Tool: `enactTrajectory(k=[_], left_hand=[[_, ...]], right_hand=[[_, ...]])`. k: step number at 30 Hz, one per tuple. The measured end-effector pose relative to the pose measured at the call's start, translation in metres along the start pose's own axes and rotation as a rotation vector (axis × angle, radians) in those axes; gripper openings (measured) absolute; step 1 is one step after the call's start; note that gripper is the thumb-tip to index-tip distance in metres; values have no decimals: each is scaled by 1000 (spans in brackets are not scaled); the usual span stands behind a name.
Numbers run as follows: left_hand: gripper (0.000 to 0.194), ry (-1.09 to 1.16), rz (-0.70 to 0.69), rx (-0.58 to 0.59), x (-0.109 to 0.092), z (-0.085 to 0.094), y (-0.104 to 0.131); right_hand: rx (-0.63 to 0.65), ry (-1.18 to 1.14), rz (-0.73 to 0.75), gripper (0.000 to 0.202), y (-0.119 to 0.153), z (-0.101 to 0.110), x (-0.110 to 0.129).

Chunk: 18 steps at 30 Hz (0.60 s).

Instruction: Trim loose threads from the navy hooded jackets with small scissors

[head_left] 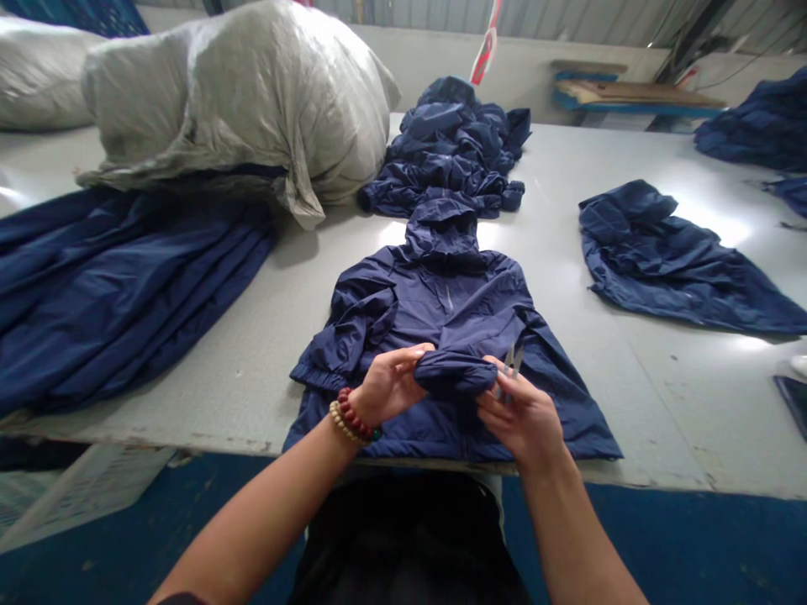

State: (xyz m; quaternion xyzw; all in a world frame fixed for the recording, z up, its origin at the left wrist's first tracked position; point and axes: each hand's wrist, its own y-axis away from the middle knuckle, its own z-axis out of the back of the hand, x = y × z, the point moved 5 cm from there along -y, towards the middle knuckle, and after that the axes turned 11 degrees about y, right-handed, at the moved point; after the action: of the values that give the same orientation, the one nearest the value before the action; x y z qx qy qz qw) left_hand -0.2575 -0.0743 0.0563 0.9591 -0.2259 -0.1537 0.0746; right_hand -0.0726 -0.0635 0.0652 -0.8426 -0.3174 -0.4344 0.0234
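A navy hooded jacket [429,294] lies spread on the pale table, its hood pointing away from me. My left hand [392,385] wears beaded bracelets at the wrist and pinches one end of a gathered sleeve cuff [455,372]. The cuff's other end is between the fingers of my right hand [518,407]. Small metal snips [514,360] are also tucked in my right hand, their blades pointing up and away. The cuff is raised over the jacket's lower front.
Beyond the hood is a pile of navy garments [450,143]. Large grey wrapped bundle [245,92] and navy fabric [126,286] lie left. Another navy garment [674,256] rests right, with a dark flat object [793,399] at the right edge. The table's front edge [668,479] runs before me.
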Motion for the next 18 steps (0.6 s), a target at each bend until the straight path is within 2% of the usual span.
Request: enactTrajectory(k=[4, 6, 9, 13, 18], left_hand=[[12, -9, -50, -51, -3, -3, 2], [14, 61, -60, -134, -3, -2, 1], [28, 204, -69, -260, 1, -7, 0], [33, 343, -92, -338, 7, -30, 4], [39, 399, -203, -321, 9, -62, 12]], right_hand=[[10, -157, -92, 17, -3, -1, -4], [11, -182, -134, 16, -7, 2, -5], [12, -221, -175, 17, -11, 1, -1], [14, -272, -141, 14, -7, -12, 15], [-31, -452, -91, 15, 1, -27, 29]])
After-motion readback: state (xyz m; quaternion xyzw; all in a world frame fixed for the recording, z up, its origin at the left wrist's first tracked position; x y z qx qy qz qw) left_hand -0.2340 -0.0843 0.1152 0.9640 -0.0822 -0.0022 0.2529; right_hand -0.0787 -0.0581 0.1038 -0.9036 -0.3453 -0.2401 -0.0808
